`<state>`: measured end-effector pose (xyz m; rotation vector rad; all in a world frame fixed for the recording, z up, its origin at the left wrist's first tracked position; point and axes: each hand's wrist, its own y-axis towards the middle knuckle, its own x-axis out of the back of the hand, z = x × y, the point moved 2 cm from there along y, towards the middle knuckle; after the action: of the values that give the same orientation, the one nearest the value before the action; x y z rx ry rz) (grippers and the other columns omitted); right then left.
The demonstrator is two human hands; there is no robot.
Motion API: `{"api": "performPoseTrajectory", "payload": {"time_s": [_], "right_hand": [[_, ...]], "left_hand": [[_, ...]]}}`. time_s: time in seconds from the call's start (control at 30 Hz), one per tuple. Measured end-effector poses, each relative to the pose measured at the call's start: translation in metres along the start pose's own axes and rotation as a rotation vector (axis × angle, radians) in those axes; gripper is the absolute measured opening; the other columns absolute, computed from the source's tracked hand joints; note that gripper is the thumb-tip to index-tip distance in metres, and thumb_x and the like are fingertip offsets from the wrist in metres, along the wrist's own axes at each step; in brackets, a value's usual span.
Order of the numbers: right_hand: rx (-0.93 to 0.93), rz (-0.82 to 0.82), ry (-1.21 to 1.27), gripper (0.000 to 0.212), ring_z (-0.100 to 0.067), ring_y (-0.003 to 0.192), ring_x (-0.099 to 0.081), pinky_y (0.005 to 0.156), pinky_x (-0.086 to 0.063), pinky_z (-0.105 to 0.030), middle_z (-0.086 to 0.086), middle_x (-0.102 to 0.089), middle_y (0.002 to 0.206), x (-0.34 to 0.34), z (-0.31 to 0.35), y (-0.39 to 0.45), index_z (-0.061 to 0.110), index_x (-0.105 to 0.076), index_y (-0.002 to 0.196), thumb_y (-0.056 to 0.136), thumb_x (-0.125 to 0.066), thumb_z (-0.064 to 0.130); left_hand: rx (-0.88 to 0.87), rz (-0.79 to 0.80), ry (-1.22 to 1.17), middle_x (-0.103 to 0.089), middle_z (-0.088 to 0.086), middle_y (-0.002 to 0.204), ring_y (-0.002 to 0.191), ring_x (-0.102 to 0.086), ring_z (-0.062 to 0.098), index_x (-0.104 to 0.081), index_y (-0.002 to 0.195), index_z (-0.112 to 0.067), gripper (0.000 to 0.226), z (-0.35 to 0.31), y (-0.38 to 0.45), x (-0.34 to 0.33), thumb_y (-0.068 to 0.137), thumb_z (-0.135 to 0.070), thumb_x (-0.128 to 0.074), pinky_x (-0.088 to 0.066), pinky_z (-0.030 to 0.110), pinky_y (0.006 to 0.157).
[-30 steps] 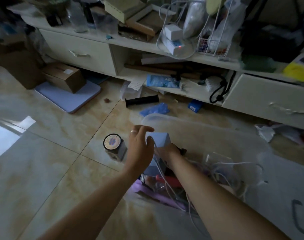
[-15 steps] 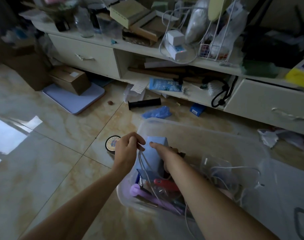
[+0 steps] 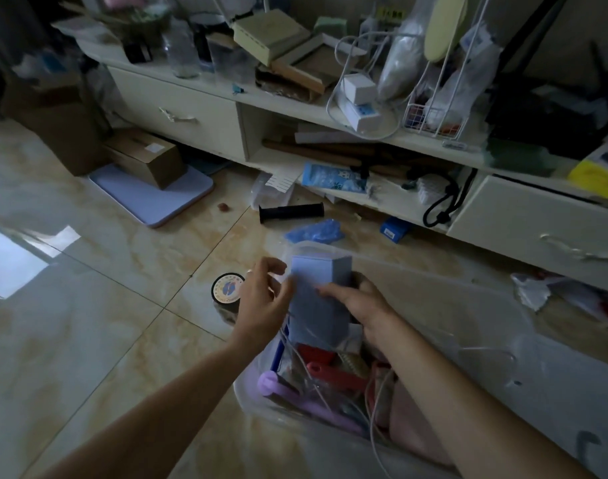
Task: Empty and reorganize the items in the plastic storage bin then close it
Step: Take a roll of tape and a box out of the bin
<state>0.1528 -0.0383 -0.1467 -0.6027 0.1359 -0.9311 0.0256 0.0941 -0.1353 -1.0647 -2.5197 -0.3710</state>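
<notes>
- Head view: a person reaches both bare arms into a clear plastic storage bin [image 3: 468,305] standing open on a marbled tile floor [image 3: 88,323].
- The right hand [image 3: 359,300] grasps a pale blue box [image 3: 319,299], thumb laid across its front face and fingers wrapped behind its right side; the box stands upright above the bin's near-left corner.
- The left hand [image 3: 262,299] is at the box's left edge, fingers loosely curled; whether it is gripping the box or a thin white cable [image 3: 306,361] hanging there cannot be told.
- Inside the bin, below the box, lie a red tool [image 3: 333,371], a purple handle [image 3: 295,399] and loops of white cable.
- Just left of the bin, on the floor, sits a round black-rimmed tin [image 3: 228,288] with a printed label.
- Beyond the bin's far edge lie a crumpled blue bag [image 3: 314,231] and a black handlebar grip [image 3: 291,211].
- Farther back from the bin, a cream low cabinet [image 3: 178,108] with drawers carries bottles, boxes, a white wire rack [image 3: 444,98] and chargers.
- Left of the bin, well apart, a cardboard box [image 3: 147,157] rests on a lavender board [image 3: 157,195].
</notes>
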Motion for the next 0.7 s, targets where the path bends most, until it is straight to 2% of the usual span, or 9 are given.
{"api": "performPoseTrajectory", "payload": {"time_s": [0.1,0.17,0.27,0.33,0.37,0.43,0.57,0.63,0.7], "right_hand": [[0.302,0.045,-0.023,0.071,-0.014,0.103,-0.061,0.075,-0.056,-0.03,0.007,-0.062,0.119,0.018,0.037,-0.014,0.026,-0.057,0.128,0.066,-0.091,0.024],[0.497,0.149,-0.091,0.068,-0.011,0.102,-0.058,0.064,-0.051,-0.016,0.004,-0.056,0.124,0.017,0.063,-0.024,0.027,-0.056,0.13,0.071,-0.089,0.016],[0.606,0.289,-0.218,0.08,-0.02,0.11,-0.054,0.079,-0.056,-0.025,-0.002,-0.041,0.139,-0.001,0.081,-0.027,0.037,-0.049,0.139,0.071,-0.09,0.026],[0.636,0.341,-0.217,0.083,-0.023,0.111,-0.052,0.086,-0.057,-0.031,-0.004,-0.038,0.139,-0.021,0.087,-0.03,0.034,-0.048,0.141,0.07,-0.09,0.027],[0.641,0.373,-0.22,0.083,-0.024,0.112,-0.052,0.087,-0.057,-0.031,-0.004,-0.039,0.138,-0.033,0.091,-0.035,0.034,-0.048,0.14,0.068,-0.09,0.028],[0.651,0.437,-0.249,0.088,-0.022,0.11,-0.053,0.084,-0.055,-0.026,-0.003,-0.04,0.136,-0.053,0.096,-0.046,0.035,-0.047,0.142,0.065,-0.089,0.033],[0.614,0.575,-0.309,0.095,-0.018,0.114,-0.051,0.088,-0.052,-0.028,0.003,-0.037,0.141,-0.083,0.089,-0.059,0.042,-0.03,0.152,0.077,-0.086,0.025],[0.53,0.57,-0.38,0.094,-0.016,0.126,-0.046,0.096,-0.047,-0.032,0.003,-0.033,0.145,-0.089,0.077,-0.059,0.037,-0.023,0.155,0.082,-0.081,0.032],[0.469,0.47,-0.467,0.082,-0.014,0.13,-0.044,0.098,-0.042,-0.03,0.0,-0.035,0.144,-0.09,0.063,-0.054,0.028,-0.031,0.154,0.086,-0.075,0.039]], "left_hand": [[-0.043,0.14,0.022,-0.039,-0.011,0.132,0.109,-0.05,0.002,-0.04,0.137,-0.037,0.069,-0.022,0.0,0.011,0.079,-0.069,-0.062,-0.049,0.023,0.078],[-0.03,0.232,-0.115,-0.031,-0.015,0.143,0.122,-0.046,0.003,-0.023,0.149,-0.045,0.092,-0.044,0.006,0.028,0.073,-0.062,-0.073,-0.048,0.018,0.083],[-0.094,0.261,-0.118,-0.026,-0.042,0.136,0.128,-0.037,-0.012,-0.009,0.153,-0.048,0.112,-0.07,0.016,0.067,0.069,-0.041,-0.084,-0.046,0.021,0.098],[-0.118,0.264,0.01,-0.026,-0.049,0.13,0.12,-0.032,-0.026,-0.007,0.155,-0.044,0.116,-0.077,0.019,0.098,0.07,-0.03,-0.086,-0.04,0.009,0.096],[-0.085,0.275,0.037,-0.03,-0.042,0.134,0.119,-0.035,-0.022,-0.009,0.155,-0.044,0.116,-0.078,0.019,0.114,0.07,-0.027,-0.086,-0.04,0.01,0.095],[0.0,0.284,0.063,-0.034,-0.023,0.138,0.12,-0.042,-0.002,-0.019,0.152,-0.047,0.109,-0.074,0.015,0.143,0.069,-0.027,-0.088,-0.046,0.026,0.099],[0.032,0.195,0.134,-0.043,-0.022,0.124,0.113,-0.049,0.007,-0.036,0.132,-0.043,0.089,-0.054,-0.008,0.175,0.062,-0.041,-0.091,-0.054,0.039,0.09],[0.05,0.145,0.162,-0.047,-0.014,0.12,0.11,-0.052,0.012,-0.035,0.126,-0.039,0.087,-0.035,-0.02,0.184,0.06,-0.043,-0.092,-0.057,0.044,0.085],[0.121,0.138,0.268,-0.049,-0.003,0.117,0.106,-0.054,0.02,-0.032,0.122,-0.036,0.088,-0.015,-0.028,0.189,0.057,-0.051,-0.088,-0.057,0.044,0.079]]}}
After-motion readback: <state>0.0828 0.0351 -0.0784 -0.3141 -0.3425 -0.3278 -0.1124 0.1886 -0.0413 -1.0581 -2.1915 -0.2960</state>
